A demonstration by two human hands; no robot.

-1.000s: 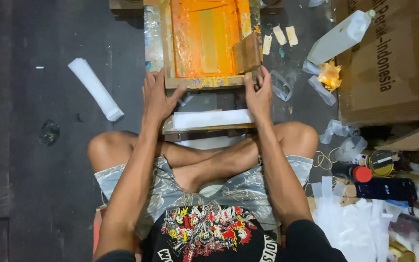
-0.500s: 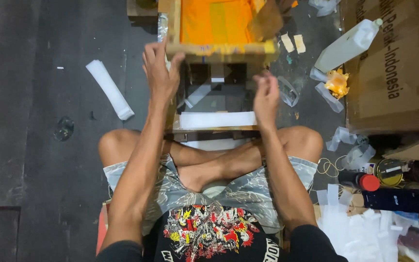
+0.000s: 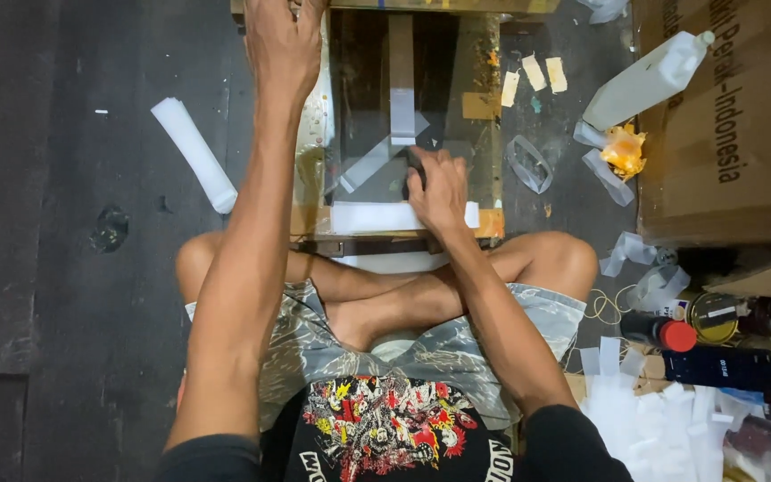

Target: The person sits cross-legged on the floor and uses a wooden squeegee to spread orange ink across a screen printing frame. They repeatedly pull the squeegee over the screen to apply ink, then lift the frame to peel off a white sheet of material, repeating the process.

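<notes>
The left hand (image 3: pixel 283 45) reaches up to the frame (image 3: pixel 443 5) at the top edge, its grip curled on the wood there as far as I can tell. The right hand (image 3: pixel 437 189) lies over a small dark thing on the glass (image 3: pixel 377 98), just above the white strip (image 3: pixel 377 217); fingers bent, but what they pinch is hidden. If the left lets slip, the frame could drop on that right hand (paint smears near the base look slick).
</notes>
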